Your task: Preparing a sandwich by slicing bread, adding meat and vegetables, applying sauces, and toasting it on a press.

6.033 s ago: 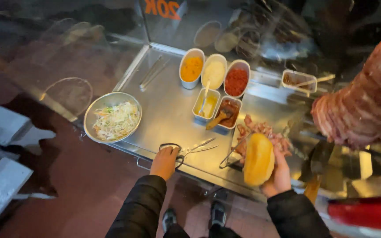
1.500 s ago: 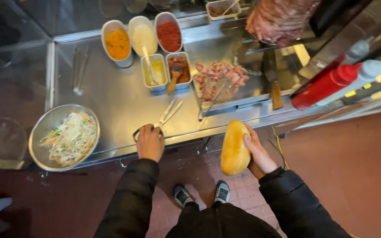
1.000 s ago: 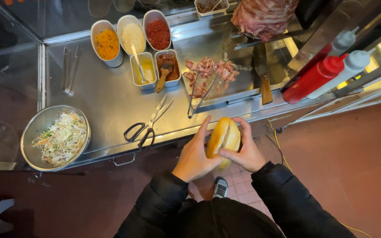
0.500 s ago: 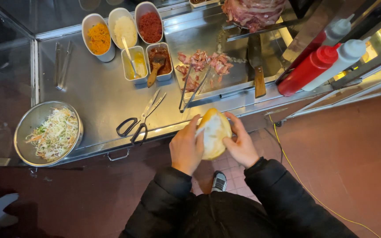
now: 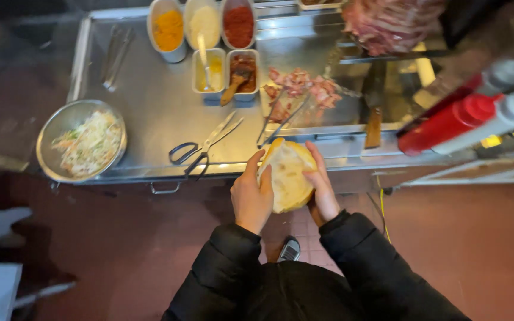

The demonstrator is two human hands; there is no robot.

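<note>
A split bread roll [image 5: 288, 173] is held between both hands in front of the steel counter [image 5: 156, 113], its pale inside facing up. My left hand [image 5: 251, 196] grips its left edge. Its right edge rests in my right hand [image 5: 321, 191], fingers spread along it. Black-handled scissors [image 5: 200, 148] lie on the counter just left of the hands. Metal tongs [image 5: 281, 119] rest beside a pile of chopped meat [image 5: 301, 89] just beyond the roll.
A metal bowl of shredded salad [image 5: 84, 142] sits at the counter's left. Sauce tubs [image 5: 203, 27] line the back. A meat spit [image 5: 388, 24], a knife [image 5: 375, 113] and red and white squeeze bottles [image 5: 459, 122] stand to the right.
My left hand let go of the scissors, which stay on the counter, and joined the right hand on the roll. The roll now lies opened between both hands.
</note>
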